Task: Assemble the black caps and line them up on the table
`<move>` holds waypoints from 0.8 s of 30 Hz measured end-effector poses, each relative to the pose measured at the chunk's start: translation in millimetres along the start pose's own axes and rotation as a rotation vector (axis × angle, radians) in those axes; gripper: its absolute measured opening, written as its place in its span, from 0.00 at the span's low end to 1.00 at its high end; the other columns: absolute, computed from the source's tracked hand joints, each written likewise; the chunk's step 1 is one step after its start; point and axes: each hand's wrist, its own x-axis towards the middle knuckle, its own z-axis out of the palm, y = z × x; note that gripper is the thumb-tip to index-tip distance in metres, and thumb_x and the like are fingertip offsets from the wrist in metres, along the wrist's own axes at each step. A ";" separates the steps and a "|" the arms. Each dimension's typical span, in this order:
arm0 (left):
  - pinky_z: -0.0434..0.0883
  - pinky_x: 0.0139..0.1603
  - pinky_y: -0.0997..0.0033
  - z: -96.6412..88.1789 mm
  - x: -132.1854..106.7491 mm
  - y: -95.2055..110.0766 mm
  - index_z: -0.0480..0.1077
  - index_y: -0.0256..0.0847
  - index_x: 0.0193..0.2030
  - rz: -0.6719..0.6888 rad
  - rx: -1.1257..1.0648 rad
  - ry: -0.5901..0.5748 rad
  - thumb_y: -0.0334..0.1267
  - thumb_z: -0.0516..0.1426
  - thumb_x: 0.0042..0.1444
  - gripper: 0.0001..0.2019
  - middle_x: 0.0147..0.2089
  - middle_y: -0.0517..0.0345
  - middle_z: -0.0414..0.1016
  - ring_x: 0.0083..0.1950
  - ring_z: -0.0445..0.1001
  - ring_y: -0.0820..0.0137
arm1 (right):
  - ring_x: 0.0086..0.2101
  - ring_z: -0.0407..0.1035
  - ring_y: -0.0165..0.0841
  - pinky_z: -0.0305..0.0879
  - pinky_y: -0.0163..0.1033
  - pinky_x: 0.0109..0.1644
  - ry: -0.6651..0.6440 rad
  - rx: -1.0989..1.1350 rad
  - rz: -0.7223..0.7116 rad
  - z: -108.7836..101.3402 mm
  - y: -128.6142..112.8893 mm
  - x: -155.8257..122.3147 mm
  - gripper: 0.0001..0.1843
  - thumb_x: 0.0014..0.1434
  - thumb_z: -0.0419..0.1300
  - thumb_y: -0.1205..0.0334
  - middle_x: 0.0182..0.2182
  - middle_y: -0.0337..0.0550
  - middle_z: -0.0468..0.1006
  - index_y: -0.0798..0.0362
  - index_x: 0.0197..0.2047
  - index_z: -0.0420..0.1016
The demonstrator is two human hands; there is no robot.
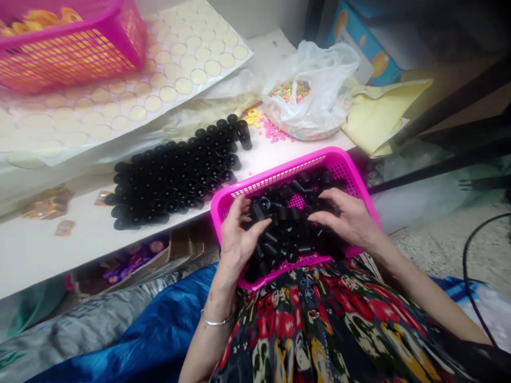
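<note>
Left hand (238, 236): fingers bent, thumb spread | Right hand (353, 217): thumb and fingers parted | Forearms (427, 295): extended forward, converging

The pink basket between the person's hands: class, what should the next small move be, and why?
Probably close the left hand on the loose black cylinder between its thumb and fingers, then lift it toward the standing black cylinders. The pieces in the pink basket lie jumbled, while those on the white tabletop stand grouped.

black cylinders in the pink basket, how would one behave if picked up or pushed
The black cylinders probably feel stiff, holding crisp tubular shapes; their round sides could make them roll; their sheen suggests slight slipperiness.
</note>
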 end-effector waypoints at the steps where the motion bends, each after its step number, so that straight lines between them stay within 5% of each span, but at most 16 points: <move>1: 0.72 0.45 0.62 -3.3 1.7 -2.8 0.65 0.41 0.56 0.087 0.110 0.035 0.41 0.67 0.43 0.32 0.51 0.49 0.71 0.50 0.71 0.61 | 0.31 0.68 0.33 0.66 0.38 0.34 0.017 -0.005 0.062 -4.2 4.2 -2.9 0.20 0.51 0.65 0.50 0.32 0.41 0.73 0.52 0.43 0.70; 4: 0.70 0.50 0.57 -11.3 -0.2 -5.7 0.70 0.40 0.49 0.343 0.370 0.000 0.38 0.63 0.50 0.18 0.49 0.50 0.73 0.50 0.71 0.61 | 0.27 0.67 0.32 0.65 0.37 0.29 -0.016 0.044 0.219 -14.2 11.7 -14.4 0.20 0.51 0.64 0.47 0.29 0.39 0.73 0.51 0.42 0.71; 7: 0.70 0.47 0.58 -13.1 -15.1 -4.3 0.70 0.40 0.45 0.541 0.453 -0.232 0.34 0.61 0.52 0.12 0.46 0.50 0.74 0.46 0.70 0.62 | 0.28 0.68 0.32 0.67 0.38 0.31 -0.052 0.092 0.279 -25.2 11.6 -30.0 0.20 0.52 0.63 0.48 0.31 0.39 0.74 0.51 0.44 0.71; 13: 0.71 0.46 0.57 0.0 -43.3 -4.5 0.69 0.37 0.45 0.630 0.442 -0.403 0.32 0.61 0.52 0.13 0.46 0.46 0.74 0.46 0.68 0.61 | 0.26 0.66 0.30 0.66 0.36 0.29 -0.182 0.034 0.302 -54.7 4.8 -67.7 0.14 0.52 0.64 0.55 0.28 0.37 0.73 0.51 0.40 0.70; 17: 0.71 0.45 0.56 12.0 -38.8 -1.6 0.70 0.38 0.46 0.646 0.462 -0.508 0.34 0.61 0.52 0.14 0.47 0.46 0.75 0.47 0.69 0.60 | 0.31 0.69 0.32 0.68 0.37 0.33 -0.327 -0.018 0.068 -49.0 8.1 -83.1 0.12 0.55 0.62 0.61 0.34 0.40 0.75 0.51 0.42 0.68; 21: 0.71 0.44 0.59 19.7 -32.8 -1.7 0.70 0.38 0.45 0.643 0.402 -0.537 0.36 0.60 0.54 0.12 0.45 0.46 0.75 0.45 0.69 0.62 | 0.34 0.69 0.35 0.68 0.42 0.36 -0.180 -0.128 -0.250 -23.7 28.6 -80.0 0.13 0.56 0.60 0.60 0.34 0.44 0.75 0.52 0.45 0.67; 24: 0.72 0.45 0.60 20.3 -31.3 -6.2 0.70 0.39 0.46 0.623 0.368 -0.534 0.39 0.60 0.54 0.13 0.45 0.47 0.74 0.45 0.70 0.63 | 0.33 0.69 0.35 0.67 0.42 0.36 -0.065 -0.130 -0.359 -7.9 44.0 -63.7 0.14 0.56 0.60 0.58 0.33 0.45 0.74 0.53 0.44 0.67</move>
